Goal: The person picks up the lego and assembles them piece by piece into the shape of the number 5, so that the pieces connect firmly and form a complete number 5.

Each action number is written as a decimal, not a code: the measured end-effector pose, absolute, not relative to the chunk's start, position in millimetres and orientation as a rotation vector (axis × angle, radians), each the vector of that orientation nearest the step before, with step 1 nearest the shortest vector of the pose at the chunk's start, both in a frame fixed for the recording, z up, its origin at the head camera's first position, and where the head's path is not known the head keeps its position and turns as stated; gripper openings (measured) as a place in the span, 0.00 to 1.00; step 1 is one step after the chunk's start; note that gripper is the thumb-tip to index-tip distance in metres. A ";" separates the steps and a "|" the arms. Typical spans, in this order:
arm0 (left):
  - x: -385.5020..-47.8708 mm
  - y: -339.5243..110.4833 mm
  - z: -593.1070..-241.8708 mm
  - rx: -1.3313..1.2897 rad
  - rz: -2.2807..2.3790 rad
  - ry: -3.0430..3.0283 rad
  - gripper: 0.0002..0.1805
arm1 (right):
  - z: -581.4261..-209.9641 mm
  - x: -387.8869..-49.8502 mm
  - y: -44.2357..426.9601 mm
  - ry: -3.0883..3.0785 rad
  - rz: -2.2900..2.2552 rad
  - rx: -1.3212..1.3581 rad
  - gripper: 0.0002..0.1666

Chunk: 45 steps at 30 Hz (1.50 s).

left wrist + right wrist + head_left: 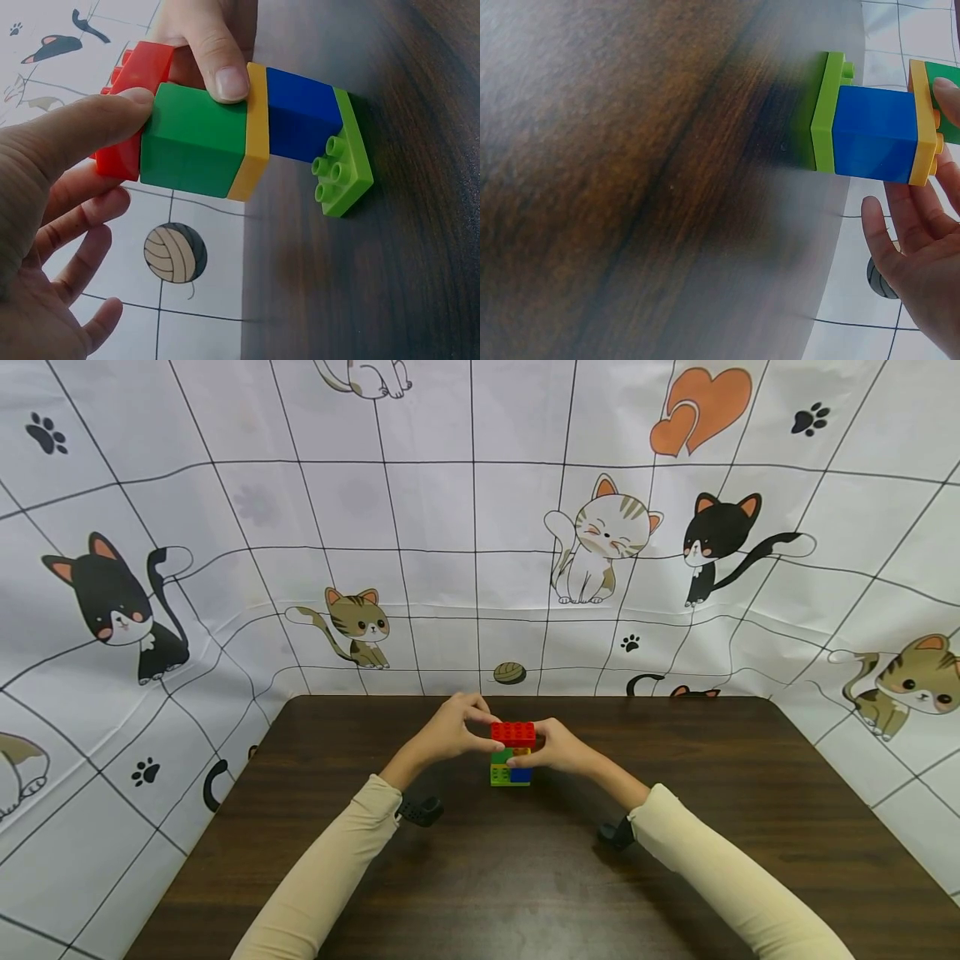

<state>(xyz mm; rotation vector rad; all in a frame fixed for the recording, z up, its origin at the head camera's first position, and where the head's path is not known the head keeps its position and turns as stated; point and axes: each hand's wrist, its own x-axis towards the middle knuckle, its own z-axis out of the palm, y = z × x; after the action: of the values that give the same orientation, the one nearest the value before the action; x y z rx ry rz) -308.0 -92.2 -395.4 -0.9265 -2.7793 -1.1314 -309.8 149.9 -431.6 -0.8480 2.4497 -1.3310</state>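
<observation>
A stack of toy building bricks stands on the table in front of me. Its base is a lime-green plate (355, 169) with bare studs at one side. Above that come a blue brick (304, 112), a thin yellow brick (251, 142), a green brick (193, 135) and, on top, a red brick (513, 735). My left hand (453, 728) pinches the red brick from the left, thumb in front. From the other side, my right hand (564, 748) grips the stack around the green brick, its thumb near the yellow one. Its other fingers are partly hidden behind the bricks.
The dark brown wooden table (510, 877) extends around the stack. Behind it and at the sides hangs a white sheet (435, 510) with grid lines and printed cats. A dark band (422, 811) is on the left wrist, another (617, 834) on the right.
</observation>
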 end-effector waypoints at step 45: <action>-309.7 -90.9 -389.8 -0.924 -1.138 -2.849 0.23 | -435.3 -312.0 150.6 2.450 -1.333 -0.877 0.22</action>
<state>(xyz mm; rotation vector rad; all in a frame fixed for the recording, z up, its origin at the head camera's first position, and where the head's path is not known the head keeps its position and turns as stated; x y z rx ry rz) -309.7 -90.9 -389.8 -0.9244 -2.8488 -1.1382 -312.0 150.6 -435.3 -0.8769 2.4502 -1.3334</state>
